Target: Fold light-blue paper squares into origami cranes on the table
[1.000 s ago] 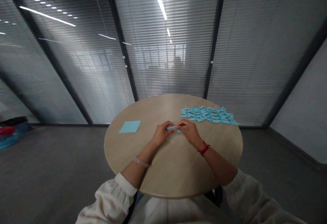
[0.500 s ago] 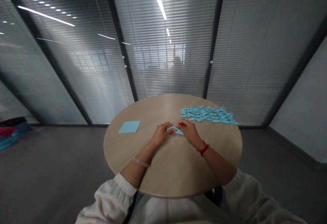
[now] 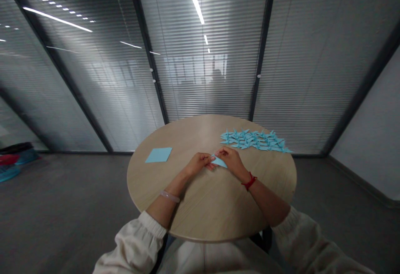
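Note:
A small folded piece of light-blue origami paper (image 3: 219, 162) is between my two hands, just above or on the middle of the table. My left hand (image 3: 200, 162) pinches its left end, thumb and fingers together. On the other side my right hand (image 3: 230, 158) is closed on the paper's upper right part, with its fingertips close to those of the left. The fingers cover much of the paper, so its exact folds cannot be made out.
The round wooden table (image 3: 200, 215) carries a flat stack of blue square paper (image 3: 158, 155) at the left. Several folded blue paper cranes (image 3: 254, 139) lie in rows at the back right. Glass partitions with blinds (image 3: 206, 94) rise behind. Bins (image 3: 18, 157) stand on the floor far left.
My left hand's fingers have shifted along the paper's left end, with the lower fingers now tucked beneath. My right hand has barely moved, and more of the paper shows below it.

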Tool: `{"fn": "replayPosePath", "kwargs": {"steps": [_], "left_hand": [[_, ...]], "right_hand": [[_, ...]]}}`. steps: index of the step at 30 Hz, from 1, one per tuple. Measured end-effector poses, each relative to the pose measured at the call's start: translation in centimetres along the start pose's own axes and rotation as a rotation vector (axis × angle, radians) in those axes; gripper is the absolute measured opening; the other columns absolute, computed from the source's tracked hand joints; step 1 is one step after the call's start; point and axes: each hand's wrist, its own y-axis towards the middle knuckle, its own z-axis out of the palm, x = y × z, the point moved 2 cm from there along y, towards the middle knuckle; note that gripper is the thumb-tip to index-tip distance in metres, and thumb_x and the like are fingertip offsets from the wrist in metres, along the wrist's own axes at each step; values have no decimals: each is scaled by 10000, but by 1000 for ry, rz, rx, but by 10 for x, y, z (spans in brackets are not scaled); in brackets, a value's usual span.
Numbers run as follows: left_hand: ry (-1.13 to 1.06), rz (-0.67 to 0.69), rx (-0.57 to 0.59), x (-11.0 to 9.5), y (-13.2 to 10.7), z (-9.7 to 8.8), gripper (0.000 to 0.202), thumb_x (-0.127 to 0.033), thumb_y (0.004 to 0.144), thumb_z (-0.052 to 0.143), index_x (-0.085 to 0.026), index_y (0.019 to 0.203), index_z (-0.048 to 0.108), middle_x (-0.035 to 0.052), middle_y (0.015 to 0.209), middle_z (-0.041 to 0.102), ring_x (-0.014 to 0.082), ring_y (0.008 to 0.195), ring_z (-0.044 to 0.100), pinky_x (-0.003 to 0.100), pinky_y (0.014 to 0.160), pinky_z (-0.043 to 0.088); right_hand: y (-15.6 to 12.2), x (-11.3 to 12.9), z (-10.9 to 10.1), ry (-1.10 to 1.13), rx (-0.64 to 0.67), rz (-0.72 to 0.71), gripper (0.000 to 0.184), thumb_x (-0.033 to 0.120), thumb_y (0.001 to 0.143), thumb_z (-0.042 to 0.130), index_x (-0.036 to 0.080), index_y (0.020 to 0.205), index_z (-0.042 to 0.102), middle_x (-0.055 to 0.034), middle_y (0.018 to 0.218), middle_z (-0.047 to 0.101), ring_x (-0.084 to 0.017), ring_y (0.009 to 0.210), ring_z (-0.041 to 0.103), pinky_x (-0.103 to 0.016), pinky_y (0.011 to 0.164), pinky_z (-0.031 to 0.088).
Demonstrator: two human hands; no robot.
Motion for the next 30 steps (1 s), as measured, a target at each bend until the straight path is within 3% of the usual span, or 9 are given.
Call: {"fn": "replayPosePath", "kwargs": {"steps": [6, 14, 24, 30], "left_hand": [[27, 32, -28, 0, 0, -1, 586, -674, 655, 666, -95, 744, 672, 80, 687, 696, 127, 578, 605, 267, 629, 497], [96, -21, 24, -2, -3, 4, 556, -621, 598, 736, -92, 768, 706, 93, 723, 718, 126, 579, 605, 267, 642, 497], [154, 11, -28, -1, -5, -1, 486, -576, 662, 700, -96, 738, 710, 72, 678, 705, 104, 542, 559, 240, 603, 469], [145, -11, -24, -2, -4, 1, 500, -588, 658, 688, -98, 762, 691, 71, 714, 703, 116, 585, 582, 244, 616, 478]], "right_hand": [[4, -5, 2, 128, 44, 66, 244, 408, 736, 646, 165, 729, 673, -9, 672, 663, -138, 607, 579, -245, 578, 439], [1, 2, 0, 33, 25, 11, 261, 415, 724, 644, 172, 629, 644, 14, 580, 616, -118, 543, 527, -222, 524, 406], [-1, 10, -1, 138, 135, 24, 244, 410, 722, 655, 169, 690, 673, 5, 624, 657, -140, 585, 584, -240, 561, 435], [-4, 15, -1, 59, 126, -6, 237, 398, 759, 623, 178, 682, 665, -6, 655, 682, -147, 606, 605, -253, 604, 445]]}}
